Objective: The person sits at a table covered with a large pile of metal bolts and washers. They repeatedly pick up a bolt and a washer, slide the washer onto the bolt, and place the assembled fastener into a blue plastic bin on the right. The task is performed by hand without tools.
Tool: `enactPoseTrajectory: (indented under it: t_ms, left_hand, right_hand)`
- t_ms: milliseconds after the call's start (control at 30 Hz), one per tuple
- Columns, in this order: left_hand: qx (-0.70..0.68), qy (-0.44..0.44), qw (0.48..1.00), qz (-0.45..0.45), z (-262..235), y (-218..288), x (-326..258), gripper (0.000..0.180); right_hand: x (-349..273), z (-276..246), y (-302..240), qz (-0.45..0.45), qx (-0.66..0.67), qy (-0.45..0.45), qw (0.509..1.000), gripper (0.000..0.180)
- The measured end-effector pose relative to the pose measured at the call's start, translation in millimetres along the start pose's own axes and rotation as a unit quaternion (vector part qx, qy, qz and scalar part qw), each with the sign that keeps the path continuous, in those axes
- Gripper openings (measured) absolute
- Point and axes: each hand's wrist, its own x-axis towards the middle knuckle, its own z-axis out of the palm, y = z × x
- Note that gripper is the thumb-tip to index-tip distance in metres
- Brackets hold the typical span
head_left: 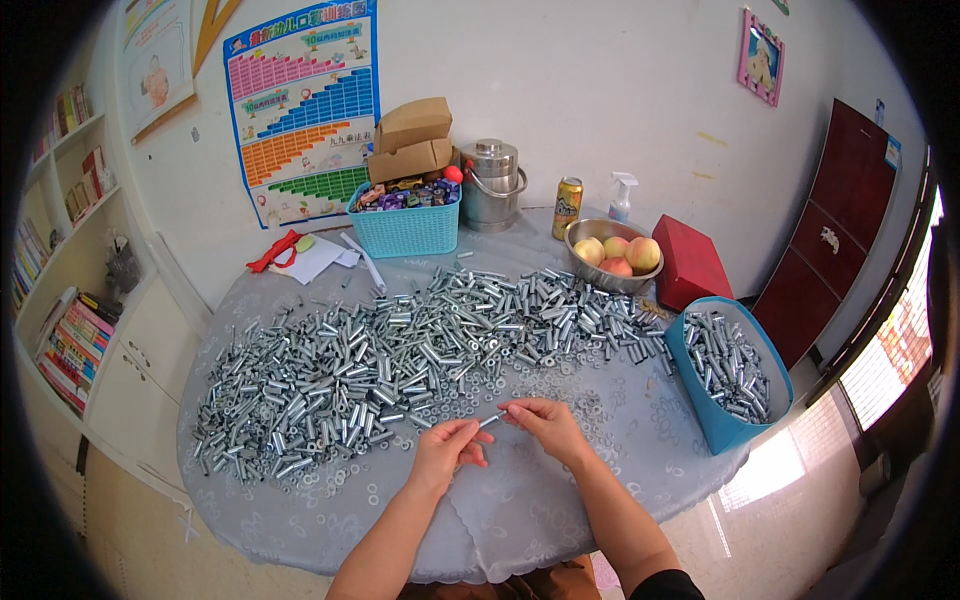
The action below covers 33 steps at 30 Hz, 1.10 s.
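Observation:
Close to the near side of the table, my left hand (pixel 444 454) pinches a slim silver expansion bolt (pixel 491 420) between thumb and fingers. My right hand (pixel 547 427) has its fingertips closed at the bolt's other end; whether a washer or nut sits between them is too small to tell. Just beyond both hands spreads a wide heap of silver metal sleeves and bolts (pixel 390 345). Loose flat washers (pixel 373 489) lie scattered along its near edge and to the right of my hands.
At the right edge stands a blue bin (pixel 718 432) filled with metal sleeves. Behind it are a red box (pixel 692 262) and a steel bowl (pixel 612 280) of peaches. A can (pixel 567 208), spray bottle (pixel 621 200), steel pot (pixel 490 185) and turquoise basket (pixel 405 232) line the back.

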Motion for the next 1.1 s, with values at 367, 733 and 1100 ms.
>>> enactPoseTrajectory:
  t_ms: [367,733,1100]
  left_hand:
    - [-0.005,-0.006,1.000,0.002,2,1,0,0.021]
    - [-0.027,0.033,0.998,0.036,-3,6,3,0.020]
    - [0.003,0.042,0.999,0.019,-3,3,3,0.021]
  right_hand:
    - [-4,3,-7,-0.058,-0.124,-0.004,0.991,0.019]
    - [5,-16,7,-0.276,-0.476,0.085,0.831,0.014]
    - [8,-12,5,-0.285,-0.445,0.131,0.839,0.008]
